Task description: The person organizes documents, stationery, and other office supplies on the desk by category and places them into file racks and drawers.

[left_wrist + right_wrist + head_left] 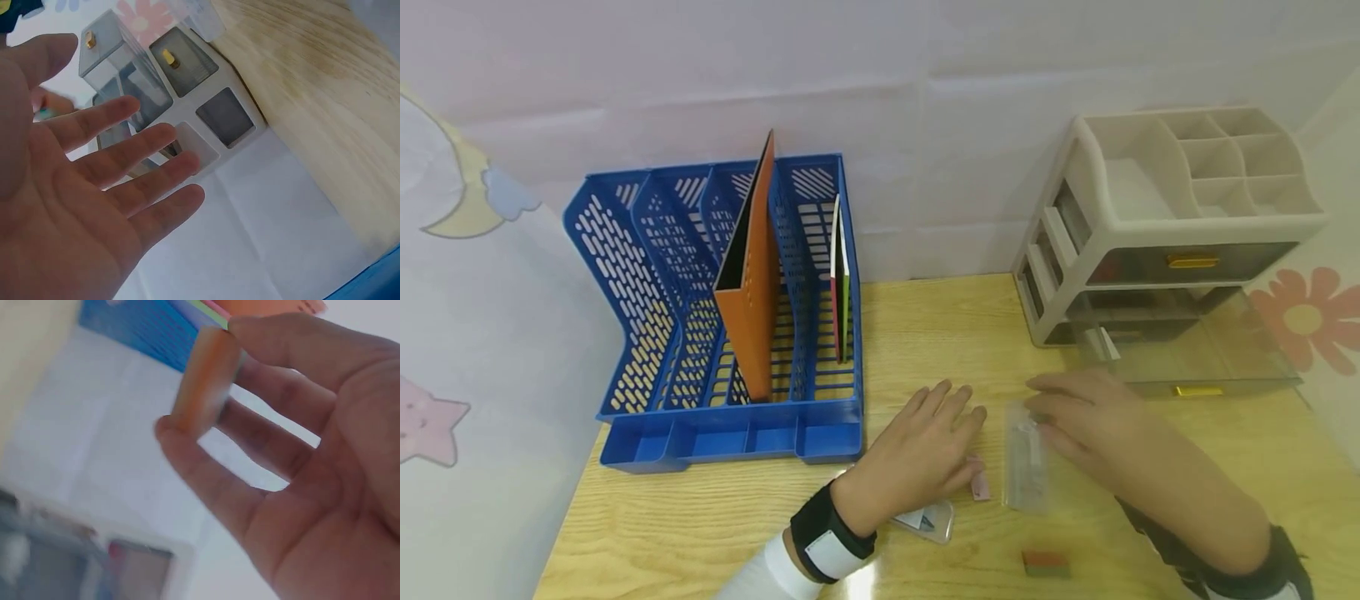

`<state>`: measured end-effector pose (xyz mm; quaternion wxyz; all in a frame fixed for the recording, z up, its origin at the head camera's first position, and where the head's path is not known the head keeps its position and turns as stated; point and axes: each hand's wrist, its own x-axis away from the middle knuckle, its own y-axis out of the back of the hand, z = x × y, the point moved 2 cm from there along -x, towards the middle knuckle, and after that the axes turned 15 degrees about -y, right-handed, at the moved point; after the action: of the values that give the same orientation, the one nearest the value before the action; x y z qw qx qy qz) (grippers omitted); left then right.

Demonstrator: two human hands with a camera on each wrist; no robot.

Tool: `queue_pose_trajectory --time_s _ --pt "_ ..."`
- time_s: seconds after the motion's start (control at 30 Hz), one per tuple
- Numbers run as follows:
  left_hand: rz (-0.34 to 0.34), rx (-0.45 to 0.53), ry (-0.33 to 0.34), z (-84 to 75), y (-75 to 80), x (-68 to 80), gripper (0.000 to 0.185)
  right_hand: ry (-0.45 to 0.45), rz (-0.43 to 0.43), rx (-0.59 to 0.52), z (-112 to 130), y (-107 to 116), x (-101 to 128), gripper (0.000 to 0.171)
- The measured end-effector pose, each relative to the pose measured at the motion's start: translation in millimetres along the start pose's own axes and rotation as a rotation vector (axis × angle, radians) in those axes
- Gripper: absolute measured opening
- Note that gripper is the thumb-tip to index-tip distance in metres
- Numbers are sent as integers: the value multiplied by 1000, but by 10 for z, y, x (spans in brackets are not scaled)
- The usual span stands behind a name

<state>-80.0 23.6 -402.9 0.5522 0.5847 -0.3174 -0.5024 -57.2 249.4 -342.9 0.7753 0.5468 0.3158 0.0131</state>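
My left hand [917,450] is spread palm-down beside a small pink piece [981,487], holding nothing; its fingers are spread in the left wrist view. Partly under that wrist lies a clear case [936,523] with a dark mark. My right hand [1093,425] is over the far end of a clear plastic pouch [1026,475], in front of the pulled-out drawer [1232,350]. In the right wrist view, its thumb and fingers pinch a small orange-and-whitish block [207,381], blurred. The head view hides this block behind the hand.
An orange-and-grey block [1045,564] lies near the front edge. At left stands a blue file rack [700,417] with an orange folder [756,333] and thin booklets [840,292]. A white drawer organizer [1105,217] stands at back right. Something white [1107,342] is in its drawer.
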Motion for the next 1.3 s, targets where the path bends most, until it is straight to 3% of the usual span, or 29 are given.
queue_pose_trajectory --time_s 0.17,0.3,0.5,0.73,0.9,0.97,1.0,1.3 --pt "-16 -3 -18 -32 14 -6 51 -34 -146 27 -125 331 -23 65" --pt "-8 -25 -25 -44 20 8 53 -45 -175 67 -303 467 -61 70" --pt "5 -40 -31 -45 26 9 51 -28 -107 161 -544 569 -117 79" --pt "43 -19 -55 -58 -10 8 48 -18 -18 166 -923 514 -192 77" --pt "83 35 -63 -72 -57 -5 61 48 33 155 -1138 459 -254 7" --pt "103 53 -71 -77 -76 -17 64 39 76 165 -1190 441 -267 35" --pt "110 64 -73 -78 -88 -26 64 35 96 172 -1215 427 -272 39" --pt "97 43 -110 -97 -124 -112 72 -113 255 153 -1364 243 -301 38"
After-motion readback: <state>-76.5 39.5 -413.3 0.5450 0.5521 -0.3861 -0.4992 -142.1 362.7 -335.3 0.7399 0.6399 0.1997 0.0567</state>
